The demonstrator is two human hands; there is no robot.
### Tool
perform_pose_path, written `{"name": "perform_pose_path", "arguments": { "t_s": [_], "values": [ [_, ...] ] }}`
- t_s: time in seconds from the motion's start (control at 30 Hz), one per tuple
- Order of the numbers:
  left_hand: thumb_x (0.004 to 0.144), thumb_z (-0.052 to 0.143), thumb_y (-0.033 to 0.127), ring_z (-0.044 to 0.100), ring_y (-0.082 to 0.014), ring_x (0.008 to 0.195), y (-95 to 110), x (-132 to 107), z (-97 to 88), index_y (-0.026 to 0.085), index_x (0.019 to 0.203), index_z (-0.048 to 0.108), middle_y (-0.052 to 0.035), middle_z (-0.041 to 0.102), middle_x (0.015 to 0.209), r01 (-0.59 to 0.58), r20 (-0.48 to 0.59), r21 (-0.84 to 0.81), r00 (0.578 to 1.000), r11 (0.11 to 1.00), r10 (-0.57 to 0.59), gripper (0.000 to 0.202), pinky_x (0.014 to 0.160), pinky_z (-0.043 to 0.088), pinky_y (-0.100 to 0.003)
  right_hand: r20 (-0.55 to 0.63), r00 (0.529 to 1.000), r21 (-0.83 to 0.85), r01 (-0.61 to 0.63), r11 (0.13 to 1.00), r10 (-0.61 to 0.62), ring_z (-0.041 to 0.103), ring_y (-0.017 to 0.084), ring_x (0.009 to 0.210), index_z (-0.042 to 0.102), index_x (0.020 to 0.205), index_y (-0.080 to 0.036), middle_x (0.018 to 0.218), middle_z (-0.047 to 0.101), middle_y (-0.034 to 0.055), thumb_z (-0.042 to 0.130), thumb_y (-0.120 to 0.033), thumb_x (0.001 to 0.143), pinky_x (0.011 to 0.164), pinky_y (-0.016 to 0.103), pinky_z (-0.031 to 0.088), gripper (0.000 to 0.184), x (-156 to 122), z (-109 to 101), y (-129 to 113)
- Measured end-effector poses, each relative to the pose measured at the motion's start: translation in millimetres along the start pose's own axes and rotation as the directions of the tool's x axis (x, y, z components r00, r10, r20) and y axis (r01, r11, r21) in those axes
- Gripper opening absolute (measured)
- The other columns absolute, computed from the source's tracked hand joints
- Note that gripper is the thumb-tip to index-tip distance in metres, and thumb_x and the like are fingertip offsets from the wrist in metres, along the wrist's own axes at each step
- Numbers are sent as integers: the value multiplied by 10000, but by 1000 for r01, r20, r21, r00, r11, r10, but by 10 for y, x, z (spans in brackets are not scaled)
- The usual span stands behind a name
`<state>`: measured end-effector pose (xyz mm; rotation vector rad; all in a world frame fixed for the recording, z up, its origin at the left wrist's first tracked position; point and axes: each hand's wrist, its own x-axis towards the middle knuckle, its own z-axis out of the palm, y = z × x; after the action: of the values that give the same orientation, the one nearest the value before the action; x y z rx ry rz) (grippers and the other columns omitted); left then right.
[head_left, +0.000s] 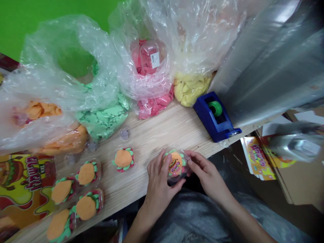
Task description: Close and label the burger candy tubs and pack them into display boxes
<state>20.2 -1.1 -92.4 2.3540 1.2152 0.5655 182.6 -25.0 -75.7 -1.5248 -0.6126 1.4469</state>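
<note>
1. At the near edge of the wooden surface (pixel 157 131), about 6 o'clock in the view, both hands meet around a small clear burger cup (pixel 175 165) with an orange top, a green frill and a round sticker.
2. The left hand (pixel 159 184) holds the cup from its 9 o'clock side, its grip curled against the wall.
3. The right hand (pixel 205 172) comes in from 3 o'clock, its grip pinching the cup's edge with the fingertips.
4. At 9 o'clock of the hands sits a similar filled cup (pixel 123 158); more lie further toward 8 o'clock.
5. Toward 12 o'clock stand plastic bags: a green bag (pixel 106 118), a pink bag (pixel 152 101) and a yellow bag (pixel 189 89).
6. A blue tape dispenser (pixel 215 123) rests at 1 o'clock of the hands, by the surface's edge.
</note>
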Motion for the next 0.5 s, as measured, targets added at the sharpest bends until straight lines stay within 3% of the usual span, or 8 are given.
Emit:
{"name": "perform_pose_path", "arguments": {
  "t_s": [0.17,0.27,0.37,0.5],
  "values": [
    [694,726,325,347,-318,1273,-20,-147,-179,220,1416,83,-202,298,1383,-39,-90,-203,996,978,21,972,974,392,-507,110,994,138,-24,990,9,541,99,623,559,1060,-235,877,561,1,527,-293,840,596,223,494,231,-189,69,-175],
    [643,769,323,358,-299,1269,-2,-196,-267,214,1416,122,-176,296,1385,-90,-207,-233,977,968,41,1014,987,400,-465,119,986,89,108,990,-119,561,118,760,541,1128,-304,918,544,4,512,-242,856,668,207,504,280,-326,120,-255],
    [620,787,304,353,-274,1269,71,-193,-321,225,1416,141,-139,300,1389,-150,-336,-213,939,966,72,1028,1003,398,-428,127,954,12,273,962,-272,545,122,871,590,1083,-336,953,550,6,531,-194,842,735,177,486,286,-419,151,-334],
    [634,754,412,439,-275,1186,194,-151,-350,214,1394,219,-139,390,1316,-44,-376,-194,926,980,-33,951,931,473,-410,100,960,44,260,965,-263,563,106,784,645,990,-348,903,554,0,573,-219,814,658,151,492,230,-463,159,-405]
  ]
}}
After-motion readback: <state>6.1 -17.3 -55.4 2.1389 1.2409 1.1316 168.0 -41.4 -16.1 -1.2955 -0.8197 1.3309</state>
